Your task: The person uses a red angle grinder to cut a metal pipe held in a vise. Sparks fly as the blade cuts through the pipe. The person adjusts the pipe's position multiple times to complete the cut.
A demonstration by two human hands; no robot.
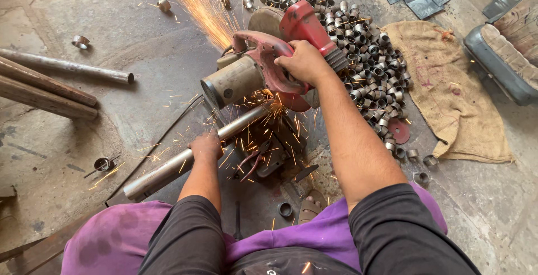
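Brightly sparking, the shiny steel pipe (185, 163) lies tilted.

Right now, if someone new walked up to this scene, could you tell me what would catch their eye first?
First the sparks fanning toward the top from the red chop saw, which the right hand grips by its handle. Next, the metal pipe running under the saw, with the left hand resting on it. Then the big heap of cut metal rings on the floor right of the saw, beside a burlap sack.
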